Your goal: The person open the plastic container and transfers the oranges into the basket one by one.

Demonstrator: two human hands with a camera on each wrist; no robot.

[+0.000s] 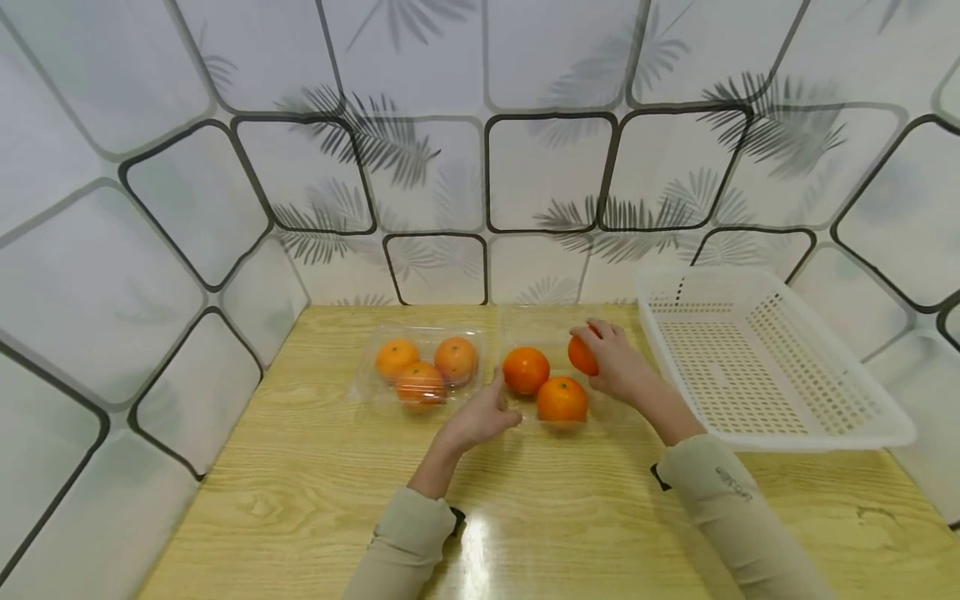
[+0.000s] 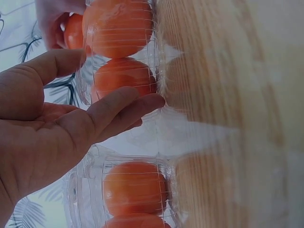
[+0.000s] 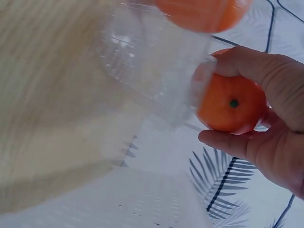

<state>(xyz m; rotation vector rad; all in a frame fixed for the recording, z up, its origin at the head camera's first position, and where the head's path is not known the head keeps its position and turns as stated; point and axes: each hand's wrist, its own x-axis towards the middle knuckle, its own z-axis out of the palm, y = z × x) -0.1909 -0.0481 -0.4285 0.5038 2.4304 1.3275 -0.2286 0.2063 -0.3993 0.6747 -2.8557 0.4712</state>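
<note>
My right hand [image 1: 618,367] grips a mandarin [image 3: 232,104], thumb on one side and fingers on the other. The fruit, its green stem end showing, is at the right side of an open clear plastic box [image 3: 147,66]. Two more mandarins lie in that box, one at the left [image 1: 526,371] and one nearer the front [image 1: 562,402]. At the box's left front side is my left hand [image 1: 483,414]. In the left wrist view its fingers [image 2: 114,107] are extended along the clear wall, seemingly touching it, and the thumb is near the rim.
Left of my left hand, a second clear box [image 1: 363,387] holds three mandarins, with its lid apparently down. A white perforated plastic basket [image 1: 862,417] stands at the right. All rest on a wood-grain table [image 1: 300,500], backed by patterned walls [image 1: 435,183].
</note>
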